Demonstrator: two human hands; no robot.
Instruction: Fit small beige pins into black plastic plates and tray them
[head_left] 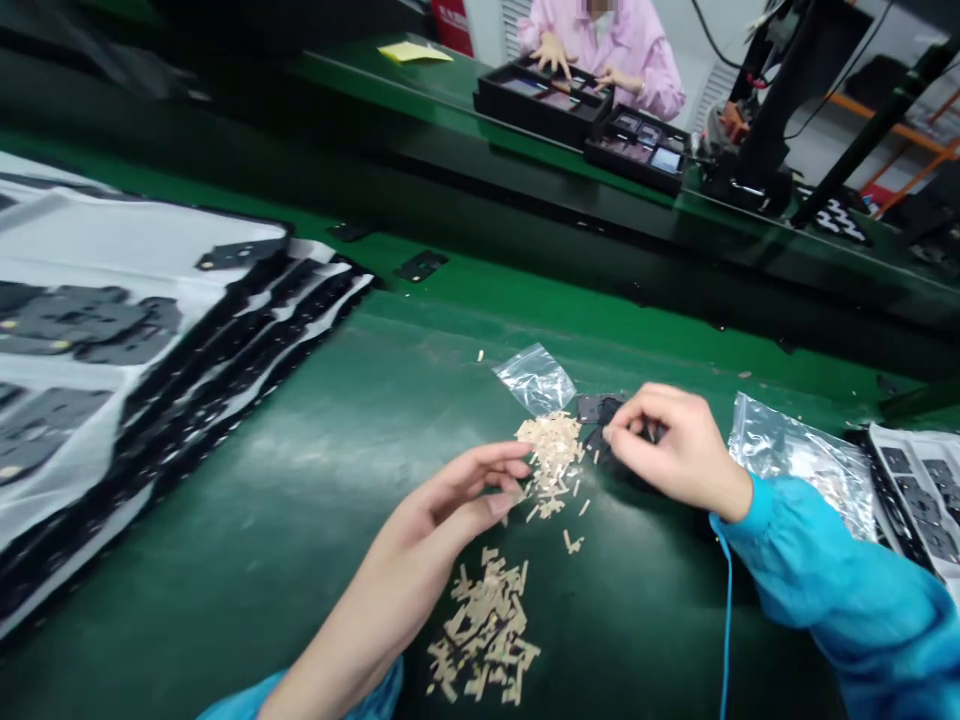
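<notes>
My left hand is beside the upper pile of small beige strips, its fingers curved and apart, with nothing visible between them. My right hand is pinched at the right of that pile, next to some small black parts; what its fingertips hold is too small to name. A clear zip bag lies just behind the pile. Nearer to me is a second pile of larger beige pieces. A few loose strips lie between the piles.
Stacked trays with black parts fill the left side. On the right are another clear bag and more trays. A black part lies farther back. Across the bench, a person in pink handles black boxes.
</notes>
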